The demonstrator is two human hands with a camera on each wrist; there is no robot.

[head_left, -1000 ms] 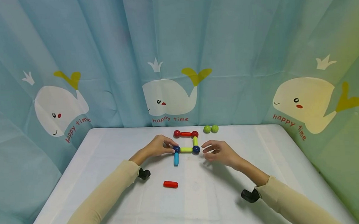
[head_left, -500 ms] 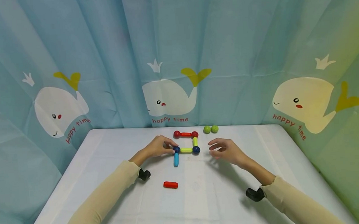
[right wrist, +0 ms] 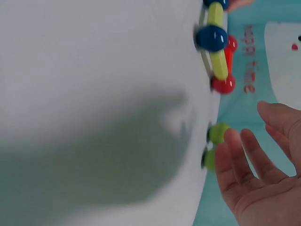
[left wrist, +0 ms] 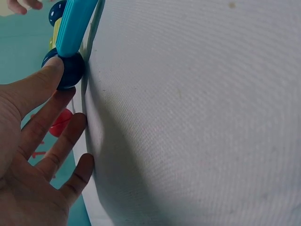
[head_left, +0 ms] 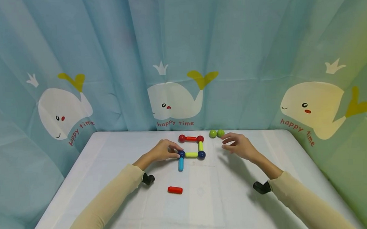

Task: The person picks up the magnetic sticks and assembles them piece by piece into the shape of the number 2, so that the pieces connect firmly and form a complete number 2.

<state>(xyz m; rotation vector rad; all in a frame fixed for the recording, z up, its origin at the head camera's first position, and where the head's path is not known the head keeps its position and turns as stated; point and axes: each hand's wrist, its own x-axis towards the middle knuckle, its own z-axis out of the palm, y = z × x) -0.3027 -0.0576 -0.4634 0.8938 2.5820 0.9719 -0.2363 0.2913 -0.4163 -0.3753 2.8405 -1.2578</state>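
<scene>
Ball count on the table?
6. Left red ball and right red ball, at the ends of a red rod; left blue ball, pinched by the left hand; right blue ball, across a yellow-green rod; left green ball and right green ball, near the right hand.

We see a blue curtain [head_left: 244,33] printed with white whales [head_left: 177,97], crowns [head_left: 161,69] and red lettering [head_left: 186,123]. Before it we find a white surface [head_left: 218,208].

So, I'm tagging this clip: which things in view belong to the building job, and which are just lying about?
In the job:
both dark blue balls, one pinched by the left hand
light blue stick
two yellow-green sticks
joined red stick
two red balls
probably two green balls, near the right hand

Lying about:
loose red stick, perhaps a spare part
</scene>
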